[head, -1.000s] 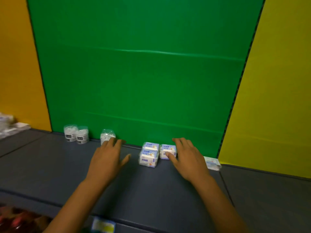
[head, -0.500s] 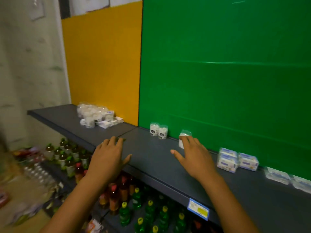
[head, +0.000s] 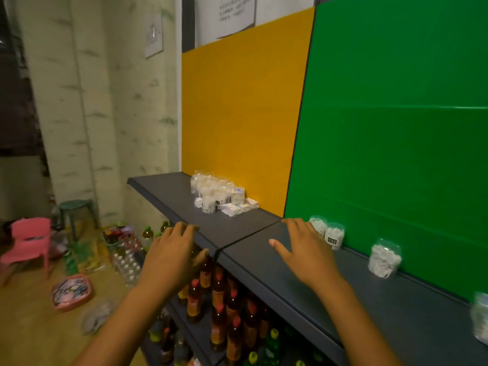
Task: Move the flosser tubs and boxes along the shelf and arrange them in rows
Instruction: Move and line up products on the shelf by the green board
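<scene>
Nearest the camera, both forearms are reaching forward, and the two hands are hanging with fingers spread and holding nothing. The left hand (head: pixel 173 256) is hovering in front of the front lip of the dark grey shelf (head: pixel 264 244), over the bottles (head: pixel 221 307) standing on the lower shelf. The right hand (head: pixel 306 253) is hovering palm down over the shelf's surface, well apart from the left; whether it is touching the shelf cannot be told.

At the right edge of the view, a blurred clear tub (head: pixel 479 320) is standing on the shelf. Further along, a single flosser tub (head: pixel 384 258) is sitting upright against the green back panel (head: pixel 396 128). Just beyond the right hand's fingertips, a pair of tubs (head: pixel 327 232) is standing side by side, touching each other, also against the green panel.

Further left, past the seam in the shelf, a cluster of tubs and boxes (head: pixel 220 198) is sitting bunched in front of the orange back panel (head: pixel 243 114), with flat white boxes lying at its near side.

On the floor to the left, a pink basket (head: pixel 71 291) is lying near a pink chair (head: pixel 27 240), with a green stool (head: pixel 75 210) standing behind it by the wall.
</scene>
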The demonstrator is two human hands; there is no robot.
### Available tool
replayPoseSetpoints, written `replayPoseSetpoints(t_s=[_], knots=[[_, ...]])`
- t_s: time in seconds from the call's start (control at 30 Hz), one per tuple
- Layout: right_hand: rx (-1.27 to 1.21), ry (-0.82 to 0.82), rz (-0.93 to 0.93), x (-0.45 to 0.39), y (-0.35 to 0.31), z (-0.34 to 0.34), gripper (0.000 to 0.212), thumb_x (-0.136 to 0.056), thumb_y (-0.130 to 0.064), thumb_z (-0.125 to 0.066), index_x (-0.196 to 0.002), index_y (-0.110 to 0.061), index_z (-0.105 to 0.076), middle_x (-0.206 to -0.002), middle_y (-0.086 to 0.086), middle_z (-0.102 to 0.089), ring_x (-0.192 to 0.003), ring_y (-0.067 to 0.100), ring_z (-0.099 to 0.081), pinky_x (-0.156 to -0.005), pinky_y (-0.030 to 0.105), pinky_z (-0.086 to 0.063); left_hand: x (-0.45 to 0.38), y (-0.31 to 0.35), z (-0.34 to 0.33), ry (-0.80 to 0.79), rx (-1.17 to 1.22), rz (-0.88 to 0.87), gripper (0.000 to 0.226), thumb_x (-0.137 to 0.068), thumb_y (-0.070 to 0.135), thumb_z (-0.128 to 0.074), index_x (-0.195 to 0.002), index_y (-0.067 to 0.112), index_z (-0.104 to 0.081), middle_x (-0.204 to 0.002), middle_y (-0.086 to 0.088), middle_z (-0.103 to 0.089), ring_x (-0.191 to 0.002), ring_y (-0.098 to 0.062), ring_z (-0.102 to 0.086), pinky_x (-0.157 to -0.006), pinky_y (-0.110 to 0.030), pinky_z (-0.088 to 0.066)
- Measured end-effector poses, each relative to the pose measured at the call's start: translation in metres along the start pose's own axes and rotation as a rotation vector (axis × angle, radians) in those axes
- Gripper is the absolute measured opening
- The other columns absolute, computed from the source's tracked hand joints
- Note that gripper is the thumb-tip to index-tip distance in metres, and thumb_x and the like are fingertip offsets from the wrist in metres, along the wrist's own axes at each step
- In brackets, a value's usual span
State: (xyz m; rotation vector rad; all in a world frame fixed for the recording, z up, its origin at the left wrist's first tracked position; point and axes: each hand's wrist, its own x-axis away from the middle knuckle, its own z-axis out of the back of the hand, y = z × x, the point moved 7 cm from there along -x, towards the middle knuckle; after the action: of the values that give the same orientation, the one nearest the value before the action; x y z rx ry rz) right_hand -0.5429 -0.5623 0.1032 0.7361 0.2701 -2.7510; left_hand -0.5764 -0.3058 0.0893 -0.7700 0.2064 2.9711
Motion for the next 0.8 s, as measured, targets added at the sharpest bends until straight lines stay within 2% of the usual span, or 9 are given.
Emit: replayPoseSetpoints(t_s=[0.23,0.43,0.5,0.7,0.8], knots=[[-0.072,0.022,0.011,-0.092,-0.004,-0.054,0.06,-0.096,-0.059,-0.04,-0.142,-0.02,-0.038,-0.137,-0.002,-0.047,-0.124,0.019,-0.044,-0.094,0.033,-0.042,-0.088,-0.048,-0.023,0.014,-0.062,0.028,0.061,-0.09,0.06,-0.043,-0.141,0.025,-0.037,-0.138,0.001,-0.044,-0.122,-0.021,-0.046,-0.096,-0.036,-0.046],[-0.102,0.033,-0.004,-0.164,0.005,-0.094,0.055,-0.096,-0.058,-0.043,-0.139,-0.023,-0.042,-0.133,-0.003,-0.049,-0.122,0.018,-0.045,-0.094,0.033,-0.043,-0.149,-0.069,-0.056,0.01,-0.029,0.042,0.059,-0.091,0.058,-0.044,-0.14,0.026,-0.037,-0.135,0.002,-0.045,-0.114,-0.019,-0.052,-0.092,-0.032,-0.048],[-0.107,0.015,0.005,-0.178,0.003,-0.113,0.055,-0.096,-0.058,-0.042,-0.139,-0.023,-0.041,-0.133,-0.003,-0.049,-0.122,0.018,-0.045,-0.094,0.033,-0.044,-0.157,-0.08,-0.076,-0.012,0.0,0.053,0.059,-0.09,0.058,-0.046,-0.139,0.026,-0.038,-0.135,0.001,-0.046,-0.108,-0.018,-0.055,-0.09,-0.032,-0.049],[-0.11,-0.061,-0.005,-0.206,-0.001,-0.16,0.057,-0.096,-0.058,-0.042,-0.142,-0.024,-0.037,-0.136,-0.003,-0.047,-0.125,0.017,-0.043,-0.098,0.032,-0.042,-0.188,-0.107,-0.118,-0.043,0.063,0.08,0.059,-0.09,0.056,-0.049,-0.139,0.026,-0.038,-0.135,0.0,-0.047,-0.118,-0.02,-0.052,-0.092,-0.033,-0.049],[-0.112,-0.078,-0.028,-0.22,0.003,-0.177,0.056,-0.096,-0.058,-0.042,-0.141,-0.024,-0.039,-0.134,-0.004,-0.048,-0.123,0.017,-0.044,-0.095,0.032,-0.043,-0.207,-0.114,-0.135,-0.049,0.127,0.066,0.056,-0.09,0.053,-0.051,-0.137,0.025,-0.039,-0.131,0.0,-0.049,-0.111,-0.02,-0.056,-0.087,-0.035,-0.05]])
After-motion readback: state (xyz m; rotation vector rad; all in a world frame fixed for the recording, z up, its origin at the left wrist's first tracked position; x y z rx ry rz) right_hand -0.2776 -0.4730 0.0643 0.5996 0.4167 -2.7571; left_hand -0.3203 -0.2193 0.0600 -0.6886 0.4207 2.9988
